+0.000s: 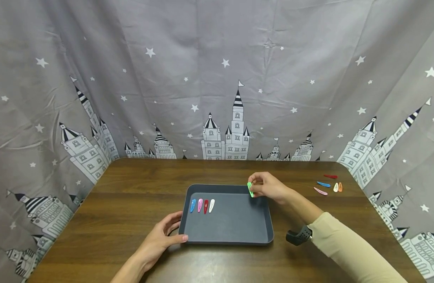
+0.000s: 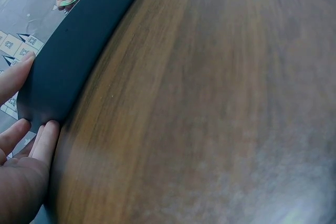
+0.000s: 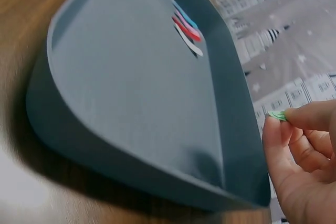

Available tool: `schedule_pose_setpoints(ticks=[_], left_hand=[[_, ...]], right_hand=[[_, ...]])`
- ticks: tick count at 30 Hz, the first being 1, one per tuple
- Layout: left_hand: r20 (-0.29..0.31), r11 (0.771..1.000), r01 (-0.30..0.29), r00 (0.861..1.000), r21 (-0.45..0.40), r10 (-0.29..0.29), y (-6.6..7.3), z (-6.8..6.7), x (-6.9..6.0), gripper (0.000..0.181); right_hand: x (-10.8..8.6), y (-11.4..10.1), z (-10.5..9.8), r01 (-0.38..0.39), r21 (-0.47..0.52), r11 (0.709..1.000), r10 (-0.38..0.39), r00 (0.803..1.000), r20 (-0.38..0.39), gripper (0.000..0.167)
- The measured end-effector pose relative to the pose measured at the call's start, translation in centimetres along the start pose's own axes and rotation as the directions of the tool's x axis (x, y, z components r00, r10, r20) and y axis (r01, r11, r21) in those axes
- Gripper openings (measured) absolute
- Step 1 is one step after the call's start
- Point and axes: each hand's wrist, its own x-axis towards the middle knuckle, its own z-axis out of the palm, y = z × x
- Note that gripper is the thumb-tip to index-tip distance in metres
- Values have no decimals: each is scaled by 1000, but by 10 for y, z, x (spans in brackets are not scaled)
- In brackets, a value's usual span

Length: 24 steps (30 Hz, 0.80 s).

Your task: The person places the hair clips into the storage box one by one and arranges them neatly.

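A green snap hair clip (image 1: 250,190) is pinched between the thumb and fingers of my right hand (image 1: 271,188), above the tray's back right corner. In the right wrist view the clip (image 3: 278,115) shows at the fingertips. My left hand (image 1: 163,236) holds the dark grey tray (image 1: 231,226) at its front left side, thumb at the rim and fingers against the outer wall. Inside, at the back left, lie blue (image 1: 193,205), pink (image 1: 200,205), red (image 1: 206,206) and white (image 1: 211,205) hair clips in a row, side by side.
More hair clips lie at the table's back right: red (image 1: 330,176), blue (image 1: 323,184), pink (image 1: 321,191), white (image 1: 336,187) and orange (image 1: 340,187). A grey curtain (image 1: 217,78) with castles hangs behind the wooden table (image 1: 132,196). A black band (image 1: 299,236) is on the right wrist.
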Motion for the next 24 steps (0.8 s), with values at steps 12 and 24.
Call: schedule_pose_setpoints(ticks=[12,24], left_hand=[[6,1000,-1,1000,-7,1,-1,-1,-1,78],[3,1000,1,1000,-2,-1,0,0,-1,78]], right_hand=[[13,1,37,-10,35,999,9,999,35,11],[31,3,66,-40,-44,998,46,989,141,12]])
